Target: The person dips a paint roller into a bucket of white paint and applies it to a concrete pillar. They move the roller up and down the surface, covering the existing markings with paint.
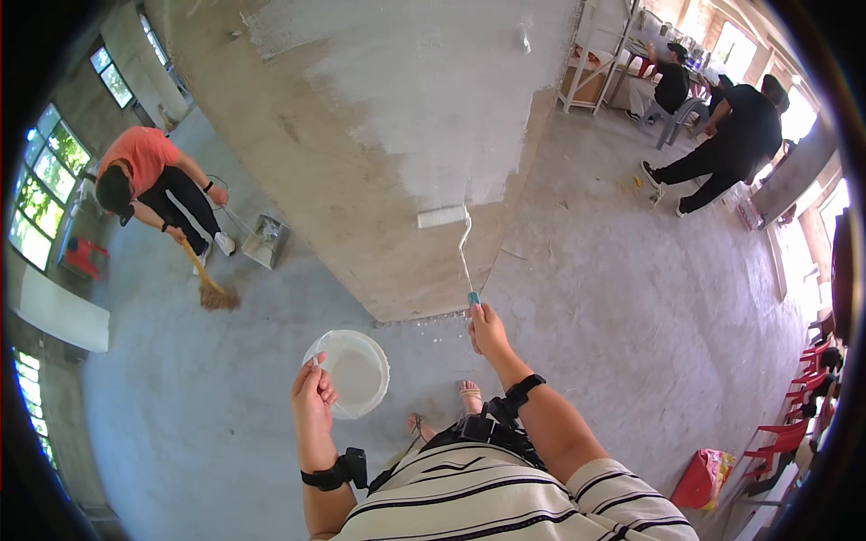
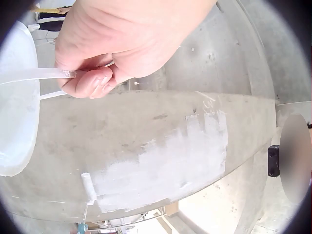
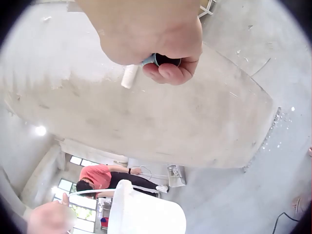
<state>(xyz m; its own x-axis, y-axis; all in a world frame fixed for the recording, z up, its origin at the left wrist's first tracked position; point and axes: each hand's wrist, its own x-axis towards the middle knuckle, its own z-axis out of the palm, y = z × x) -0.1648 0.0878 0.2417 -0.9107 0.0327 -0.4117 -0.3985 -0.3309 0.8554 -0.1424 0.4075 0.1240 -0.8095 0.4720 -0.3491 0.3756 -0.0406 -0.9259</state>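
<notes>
Head view first, and I've got the right grip [image 1: 489, 329] clamped on the roller's blue handle [image 1: 474, 298], the thin rod [image 1: 465, 239] running up from it to the roller [image 1: 440, 216], which looks to be on the wall [image 1: 307, 180], right at the lower edge of the white paint [image 1: 424, 126]. So the roller lies ahead of that right grip and a touch to its left, long axis running across, nearly square to the rod; the right side is plainly the nearer one. Over to the left, the left grip [image 1: 313, 389] is curled at the near side of the bucket [image 1: 387, 370]. Across to the left wrist view: that left grip is pinching the bucket's pale handle [image 2: 36, 74], the bucket beside it, the roller well apart, up against the paint's edge. And the right wrist view: fingers wrapped round the blue handle, its dark end peeping between them, the roller showing just past the hand. How hard it presses, I can't tell from here.
</notes>
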